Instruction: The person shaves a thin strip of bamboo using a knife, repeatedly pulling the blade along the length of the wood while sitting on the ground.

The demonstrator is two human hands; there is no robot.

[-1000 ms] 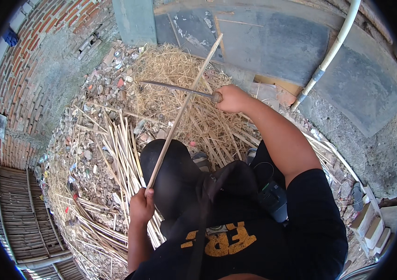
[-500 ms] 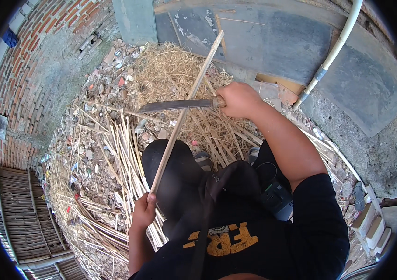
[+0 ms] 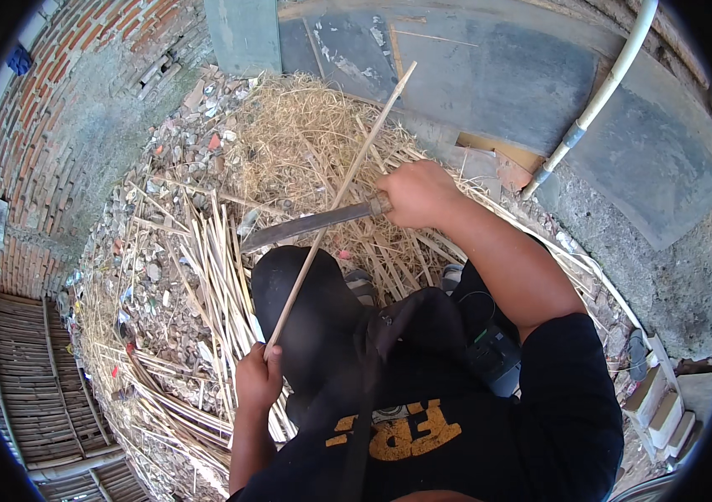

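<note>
My left hand [image 3: 257,378] is closed round the near end of a long, pale bamboo strip [image 3: 362,155], which slants up and away to the right across my knee. In my right hand [image 3: 420,194] is the wooden handle of a machete [image 3: 310,224]. Its dark blade points left and crosses the strip around mid-length; whether the edge touches the strip I cannot tell. Beside my left knee lies a bundle of split bamboo strips [image 3: 220,280]. Curly bamboo shavings [image 3: 302,125] are heaped beyond my feet.
Stony rubble [image 3: 151,251] covers the ground at left, before a brick wall [image 3: 46,142]. A bamboo slat panel [image 3: 25,376] stands at the lower left. Grey sheets [image 3: 498,75] lean at the far side, with a white pipe [image 3: 603,96] across them. Wooden blocks [image 3: 665,410] sit at right.
The machete has slid nearer to me along the strip, its handle lower and its blade now tilted down to the left. The strip has turned slightly and looks narrower. My left hand stays almost in place.
</note>
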